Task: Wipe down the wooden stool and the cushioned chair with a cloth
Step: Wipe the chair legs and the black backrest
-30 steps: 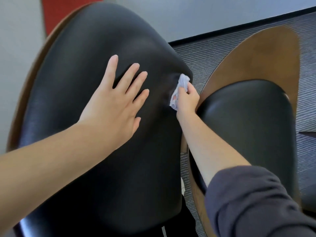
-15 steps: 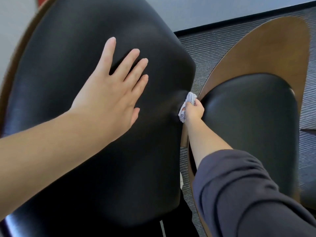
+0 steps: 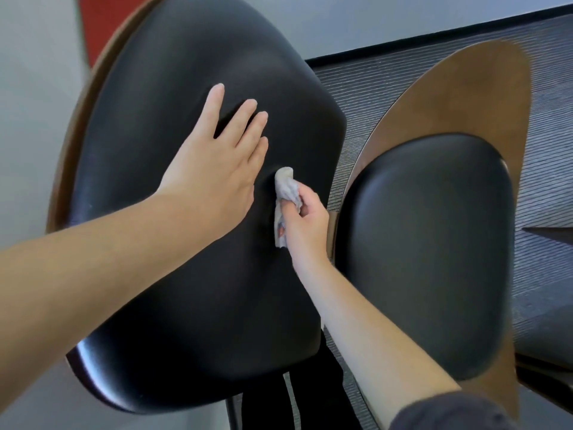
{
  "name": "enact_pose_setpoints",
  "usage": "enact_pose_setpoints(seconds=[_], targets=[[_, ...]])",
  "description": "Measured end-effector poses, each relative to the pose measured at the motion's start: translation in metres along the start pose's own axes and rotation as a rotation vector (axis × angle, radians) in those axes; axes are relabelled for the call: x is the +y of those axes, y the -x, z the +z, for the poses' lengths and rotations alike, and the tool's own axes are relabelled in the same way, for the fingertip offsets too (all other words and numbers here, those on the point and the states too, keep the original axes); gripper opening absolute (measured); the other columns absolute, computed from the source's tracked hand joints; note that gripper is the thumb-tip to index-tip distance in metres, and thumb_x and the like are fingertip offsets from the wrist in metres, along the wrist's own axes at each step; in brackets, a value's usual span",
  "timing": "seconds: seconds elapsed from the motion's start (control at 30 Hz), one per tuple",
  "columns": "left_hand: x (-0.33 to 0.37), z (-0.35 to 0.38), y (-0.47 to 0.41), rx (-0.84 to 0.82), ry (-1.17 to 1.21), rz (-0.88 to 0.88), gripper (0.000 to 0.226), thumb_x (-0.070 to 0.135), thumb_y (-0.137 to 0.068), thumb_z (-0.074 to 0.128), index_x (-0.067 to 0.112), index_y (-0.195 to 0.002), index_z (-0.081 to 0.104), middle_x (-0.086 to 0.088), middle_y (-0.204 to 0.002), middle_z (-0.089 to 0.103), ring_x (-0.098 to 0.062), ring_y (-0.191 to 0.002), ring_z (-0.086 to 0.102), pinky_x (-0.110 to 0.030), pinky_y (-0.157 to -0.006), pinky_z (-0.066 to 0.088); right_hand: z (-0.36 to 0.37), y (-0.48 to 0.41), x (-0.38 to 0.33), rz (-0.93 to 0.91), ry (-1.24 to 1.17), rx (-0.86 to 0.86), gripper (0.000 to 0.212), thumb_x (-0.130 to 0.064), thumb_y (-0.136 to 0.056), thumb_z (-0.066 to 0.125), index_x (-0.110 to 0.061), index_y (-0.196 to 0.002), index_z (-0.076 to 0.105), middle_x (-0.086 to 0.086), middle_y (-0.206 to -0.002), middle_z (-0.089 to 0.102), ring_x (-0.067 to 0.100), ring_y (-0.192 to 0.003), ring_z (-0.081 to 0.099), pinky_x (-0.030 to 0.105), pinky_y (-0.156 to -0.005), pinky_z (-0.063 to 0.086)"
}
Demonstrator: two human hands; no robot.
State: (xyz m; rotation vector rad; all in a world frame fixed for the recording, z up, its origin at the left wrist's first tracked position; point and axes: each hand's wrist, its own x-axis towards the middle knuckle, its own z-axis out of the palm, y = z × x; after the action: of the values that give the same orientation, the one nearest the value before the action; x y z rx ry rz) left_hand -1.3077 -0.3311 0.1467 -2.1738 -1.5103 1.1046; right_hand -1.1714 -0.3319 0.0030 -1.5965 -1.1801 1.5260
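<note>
The large cushion [image 3: 192,305] was black leather-like upholstery, finely grained, with a soft sheen along its upper curve. The smaller cushion [image 3: 434,243] had the same skin, a little duller. The wooden shell [image 3: 449,97] behind it was brown, smooth and satin. The cloth [image 3: 286,184] was pale, soft and crumpled, with a faint print. The carpet [image 3: 403,79] was grey, ribbed and matt; the sleeve [image 3: 449,411] was dark matt fabric

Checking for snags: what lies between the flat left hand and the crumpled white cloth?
Only a bare strip of black padded chair cushion, seen in the head view.
</note>
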Motion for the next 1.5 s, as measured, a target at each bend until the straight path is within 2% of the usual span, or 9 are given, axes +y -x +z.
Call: enact_pose_setpoints(seconds=[0.1, 0.33, 0.5, 0.63, 0.87, 1.1, 1.3, 1.37, 1.5], targets=[[0.001, 0.003, 0.000, 0.007, -0.010, -0.003, 0.070, 0.045, -0.096, 0.002, 0.005, -0.154, -0.002, -0.021, -0.161, -0.007, -0.039, -0.148, -0.007, -0.066, -0.112, -0.003, -0.008, -0.055, 0.026, 0.068, 0.077, 0.172, 0.029, -0.027, -0.079, 0.050, -0.026, -0.103, 0.066, 0.013, -0.098, 0.065, 0.031, -0.087, 0.063, 0.047, -0.084, 0.053], [0.000, 0.007, 0.000, 0.046, -0.043, -0.002, 0.070, 0.045, -0.095, 0.000, 0.008, -0.154, 0.003, -0.020, -0.161, -0.002, -0.038, -0.149, -0.001, -0.065, -0.114, 0.000, -0.036, -0.069, 0.115, 0.432, -0.061, 0.300, 0.016, -0.013, -0.091, 0.053, -0.021, -0.090, 0.067, -0.003, -0.074, 0.058, 0.019, -0.074, 0.056, 0.030, -0.067, 0.042], [-0.001, 0.006, 0.001, 0.053, -0.040, -0.010, 0.070, 0.046, -0.096, 0.002, 0.008, -0.155, 0.003, -0.020, -0.162, -0.001, -0.038, -0.149, -0.002, -0.065, -0.114, 0.000, -0.052, -0.043, 0.133, 0.687, -0.109, 0.410, 0.024, -0.012, -0.093, 0.057, -0.015, -0.114, 0.068, 0.007, -0.098, 0.063, 0.021, -0.074, 0.058, 0.024, -0.058, 0.046], [-0.001, 0.004, 0.002, 0.052, -0.034, -0.012, 0.069, 0.046, -0.097, 0.003, 0.009, -0.155, 0.004, -0.019, -0.162, -0.001, -0.038, -0.149, -0.002, -0.064, -0.115, 0.000, -0.025, -0.056, 0.073, 0.461, -0.087, 0.348, 0.020, -0.013, -0.094, 0.054, -0.022, -0.107, 0.067, 0.001, -0.098, 0.067, 0.020, -0.088, 0.064, 0.031, -0.077, 0.051], [0.008, 0.000, 0.018, -0.006, 0.024, -0.011, 0.065, 0.043, -0.101, 0.013, 0.008, -0.154, 0.000, -0.021, -0.161, -0.008, -0.039, -0.148, -0.008, -0.062, -0.115, -0.004, 0.005, 0.044, 0.008, 0.078, -0.040, 0.034, 0.025, -0.023, -0.085, 0.053, -0.029, -0.104, 0.067, 0.013, -0.100, 0.065, 0.017, -0.081, 0.061, 0.032, -0.071, 0.050], [0.013, -0.001, 0.050, -0.028, 0.075, -0.025, 0.064, 0.041, -0.100, 0.008, 0.009, -0.154, 0.000, -0.020, -0.161, -0.008, -0.037, -0.149, -0.008, -0.063, -0.114, -0.007, -0.005, -0.010, 0.030, 0.243, 0.091, 0.249, 0.025, -0.029, -0.077, 0.043, -0.025, -0.081, 0.067, 0.008, -0.081, 0.064, 0.040, -0.088, 0.066, 0.044, -0.076, 0.054], [0.012, -0.003, 0.070, -0.027, 0.151, -0.091, 0.064, 0.042, -0.099, 0.008, 0.012, -0.155, 0.002, -0.019, -0.161, -0.009, -0.035, -0.149, -0.011, -0.063, -0.115, -0.007, 0.013, 0.063, -0.010, 0.026, 0.051, 0.039, 0.024, -0.016, -0.084, 0.053, -0.027, -0.100, 0.067, 0.002, -0.105, 0.063, 0.017, -0.098, 0.063, 0.029, -0.087, 0.051], [0.010, -0.004, 0.077, -0.019, 0.186, -0.125, 0.064, 0.042, -0.098, 0.008, 0.014, -0.155, 0.005, -0.018, -0.162, -0.009, -0.035, -0.149, -0.011, -0.065, -0.113, -0.007, 0.000, 0.087, 0.003, 0.059, 0.049, -0.010, 0.028, -0.007, -0.088, 0.054, -0.030, -0.100, 0.064, -0.005, -0.107, 0.062, 0.008, -0.100, 0.060, 0.020, -0.089, 0.048], [0.008, -0.005, 0.088, -0.002, 0.242, -0.175, 0.064, 0.042, -0.097, 0.008, 0.016, -0.155, 0.010, -0.015, -0.163, -0.005, -0.033, -0.150, -0.009, -0.071, -0.108, -0.007, -0.016, 0.056, 0.030, 0.310, 0.060, 0.179, 0.022, -0.014, -0.085, 0.050, -0.028, -0.084, 0.067, 0.005, -0.085, 0.063, 0.024, -0.081, 0.061, 0.034, -0.073, 0.047]])
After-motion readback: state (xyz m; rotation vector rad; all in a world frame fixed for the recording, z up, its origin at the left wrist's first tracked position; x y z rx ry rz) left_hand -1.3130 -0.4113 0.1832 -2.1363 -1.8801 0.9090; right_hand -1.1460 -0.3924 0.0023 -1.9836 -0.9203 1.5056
